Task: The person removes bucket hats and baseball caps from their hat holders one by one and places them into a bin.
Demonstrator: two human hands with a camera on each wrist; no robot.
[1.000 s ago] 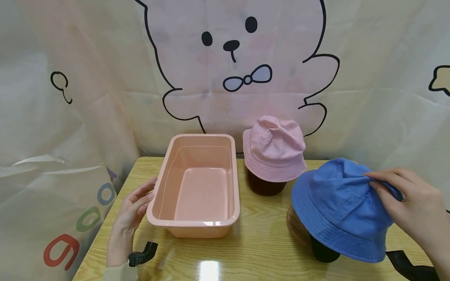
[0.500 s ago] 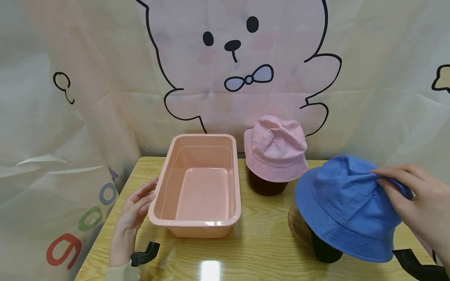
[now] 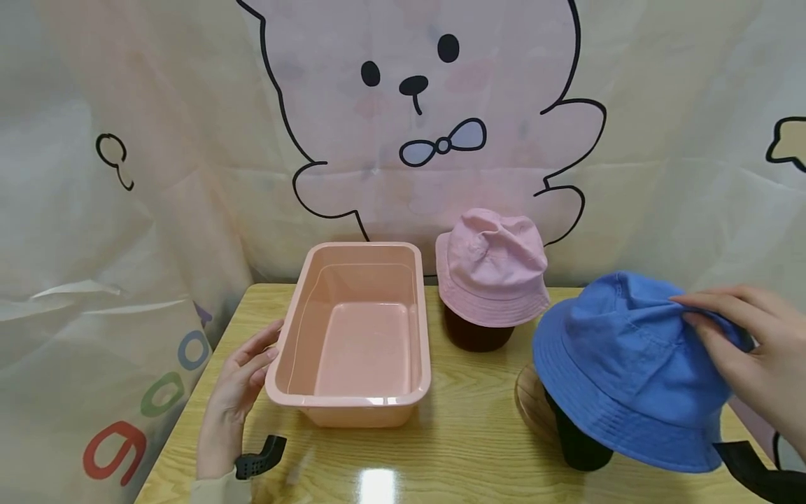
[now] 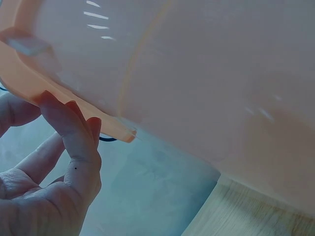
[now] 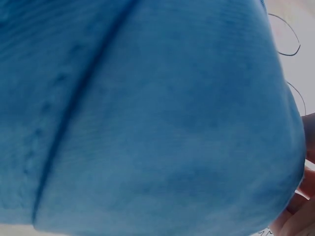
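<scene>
A blue bucket hat (image 3: 636, 371) hangs tilted at the right of the head view. My right hand (image 3: 755, 343) pinches its crown between thumb and fingers. Under its brim show a dark green, cup-like stand (image 3: 579, 434) and part of a round brown object (image 3: 532, 399); the hat hides the rest of both. In the right wrist view the blue cloth (image 5: 172, 123) fills most of the picture. My left hand (image 3: 242, 378) touches the left rim of a pink plastic basin (image 3: 362, 350) with slightly bent fingers (image 4: 74, 128).
A pink bucket hat (image 3: 494, 269) sits on a dark brown stand (image 3: 478, 339) behind the blue one, right of the basin. Everything stands on a wood-grain table (image 3: 478, 434). A printed curtain (image 3: 661, 140) hangs close behind the table and along its left side.
My right hand has drawn the blue hat to the right and slightly up, so more of the dark green stand shows. The left hand stays at the basin's rim.
</scene>
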